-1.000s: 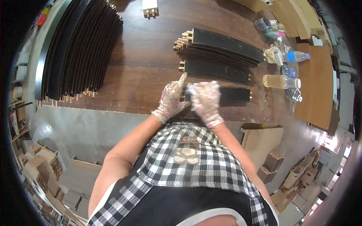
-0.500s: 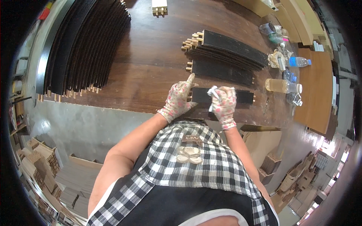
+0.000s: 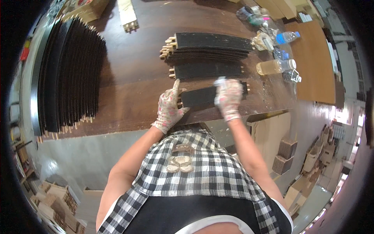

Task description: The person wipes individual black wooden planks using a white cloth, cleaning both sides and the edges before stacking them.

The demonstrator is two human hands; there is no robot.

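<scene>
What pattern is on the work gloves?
Light fabric with a small pinkish floral print, on the left hand and right hand; head view.

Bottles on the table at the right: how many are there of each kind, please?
Blue-capped clear bottle: 1
White-capped bottle with yellowish liquid: 1
Small clear bottle: 1
Total: 3

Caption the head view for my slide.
Gloved left hand steadies a black panel on the table; right hand presses a white cloth on it.
</scene>
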